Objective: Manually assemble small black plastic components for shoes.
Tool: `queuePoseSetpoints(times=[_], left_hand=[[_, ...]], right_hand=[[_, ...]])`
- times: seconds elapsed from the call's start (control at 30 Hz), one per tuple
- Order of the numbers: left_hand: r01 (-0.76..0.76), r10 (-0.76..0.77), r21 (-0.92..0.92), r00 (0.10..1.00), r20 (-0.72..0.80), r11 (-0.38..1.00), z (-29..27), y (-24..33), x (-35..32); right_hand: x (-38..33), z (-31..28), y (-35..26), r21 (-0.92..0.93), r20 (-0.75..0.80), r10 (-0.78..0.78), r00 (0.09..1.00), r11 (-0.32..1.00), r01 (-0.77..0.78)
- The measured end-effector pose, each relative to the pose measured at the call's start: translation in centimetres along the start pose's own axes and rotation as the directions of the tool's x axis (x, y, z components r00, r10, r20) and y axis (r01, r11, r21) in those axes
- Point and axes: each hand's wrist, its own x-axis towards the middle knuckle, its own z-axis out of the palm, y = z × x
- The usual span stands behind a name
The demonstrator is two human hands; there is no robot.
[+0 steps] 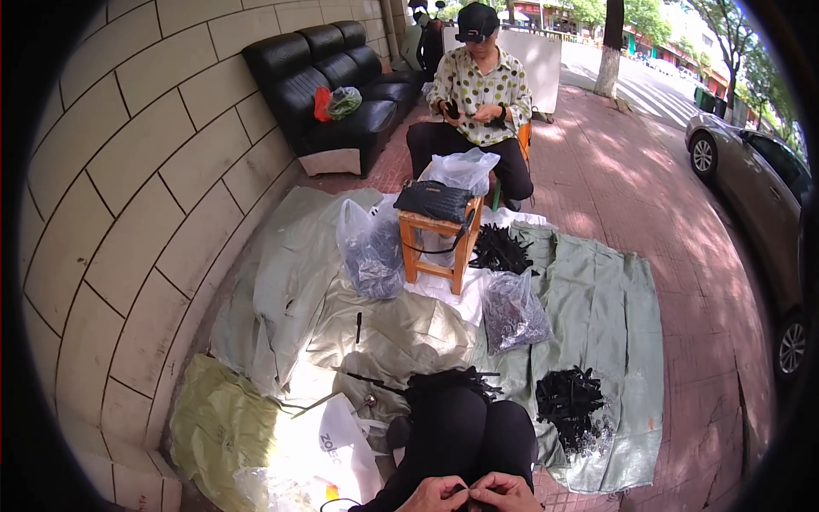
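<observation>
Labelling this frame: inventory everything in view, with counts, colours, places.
stool: one, brown, centre
handbag: one, black, on stool
clear bags: at least three, transparent, beside and on stool
strip piles: three, black, beyond stool, lower centre, lower right
ground sheets: several, green, beige, yellowish, centre
shopping bag: one, white, lower left
wall: one, beige, left
sofa: one, black, along wall
small bags: two, red and green, on sofa
co-worker: one, spotted shirt, beyond stool
car: one nearby, brownish, right
trees: several, green, upper right
paving: one, red, right
street: one, grey, upper right, details unclear
dark piece: one, black, bottom centre
legs: two, black, bottom centre
left hand: one, bare, pinching dark piece
right hand: one, bare, likewise
</observation>
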Motion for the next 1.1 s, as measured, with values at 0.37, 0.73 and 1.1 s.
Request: queuePoseSetpoints(times=[0.37, 0.73, 1.1], left_hand=[[-0.09, 0.097, 0.086, 0.992, -0.081, 0.992, 0.3, 0.1, -0.8], [0.111, -0.112, 0.014, 0.982, 0.153, 0.994, 0.0, 1.4, -3.0], [-0.011, 0.037, -0.124, 0.976, 0.215, 0.992, 1.3, 0.2, -5.4]], right_hand=[[-1.2, 0.3, 0.3, -0.111, 0.006, -0.102, 0.995, 0.989, 0.102], [-4.6, 0.5, 0.8, -0.014, 0.115, -0.09, 0.989, 0.996, 0.093], [-6.1, -0.3, 6.0, 0.069, 0.23, -0.235, 0.945, 0.972, 0.225]])
